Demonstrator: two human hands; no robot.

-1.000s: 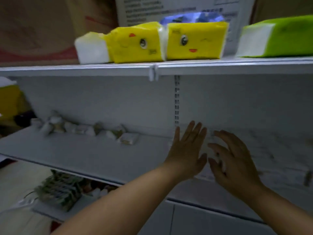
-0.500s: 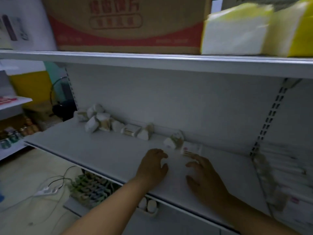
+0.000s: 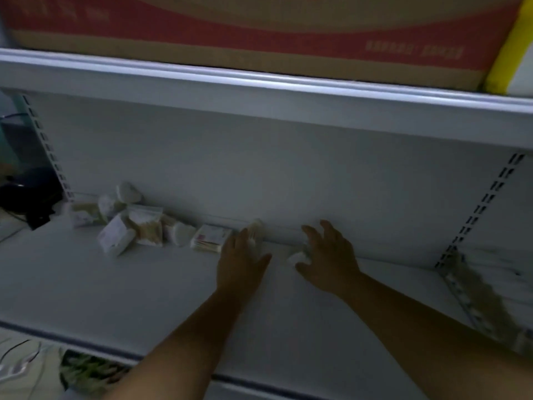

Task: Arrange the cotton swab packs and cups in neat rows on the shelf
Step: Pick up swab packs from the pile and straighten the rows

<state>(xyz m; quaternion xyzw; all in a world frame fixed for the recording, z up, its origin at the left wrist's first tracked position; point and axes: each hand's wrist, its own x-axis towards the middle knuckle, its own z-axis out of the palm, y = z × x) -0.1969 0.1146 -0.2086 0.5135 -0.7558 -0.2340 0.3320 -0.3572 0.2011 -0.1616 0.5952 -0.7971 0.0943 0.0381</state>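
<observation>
Both my hands reach to the back of a white shelf (image 3: 115, 298). My left hand (image 3: 240, 259) lies over a small cotton swab pack (image 3: 255, 226) standing against the back wall; its fingers are stretched forward onto it. My right hand (image 3: 328, 255) has spread, slightly curled fingers over a small white pack (image 3: 297, 257) on the shelf. A flat swab pack (image 3: 210, 238) lies just left of my left hand. Further left sits a loose heap of swab packs and round white cups (image 3: 127, 217) against the wall.
An upper shelf edge (image 3: 259, 79) hangs overhead, bearing a red and brown carton (image 3: 230, 30) and a yellow pack (image 3: 513, 53). A slotted upright (image 3: 476, 212) bounds the bay on the right, with white packaged goods (image 3: 490, 284) beyond it. Dark objects (image 3: 26, 194) sit at far left.
The view has swung left and closer to the shelf. Both hands have moved forward from mid-shelf to the back wall, onto the small packs there.
</observation>
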